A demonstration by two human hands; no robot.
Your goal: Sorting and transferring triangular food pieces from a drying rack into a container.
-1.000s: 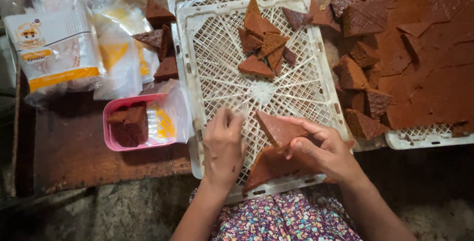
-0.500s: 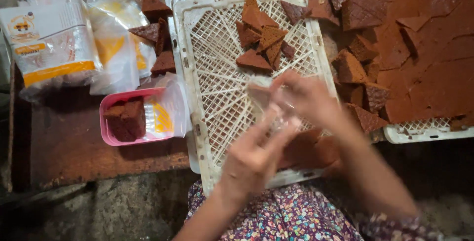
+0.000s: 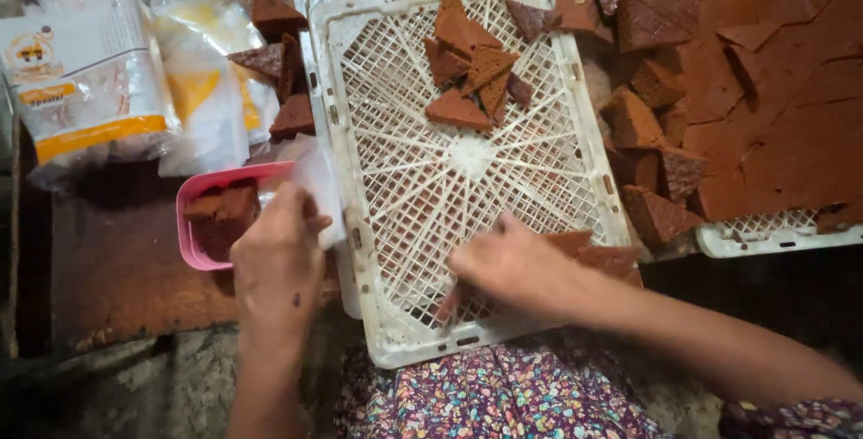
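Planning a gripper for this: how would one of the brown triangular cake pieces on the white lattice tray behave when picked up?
Likely fragile: the big brown slab shows cracks and broken edges. Probably stiff enough to keep shape, since the cake pieces lean on each other unbent on the tray. Flat sides, so unlikely to roll.

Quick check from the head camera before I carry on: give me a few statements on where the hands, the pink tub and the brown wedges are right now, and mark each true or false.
1. The left hand is at the pink tub, touching clear plastic. True.
2. The right hand rests on the white lattice tray. True.
3. The pink tub is empty. False: brown pieces lie in it.
4. The brown wedges on the tray lie at its far end. True.
5. The printed bags lie right of the tray. False: they lie left of it.
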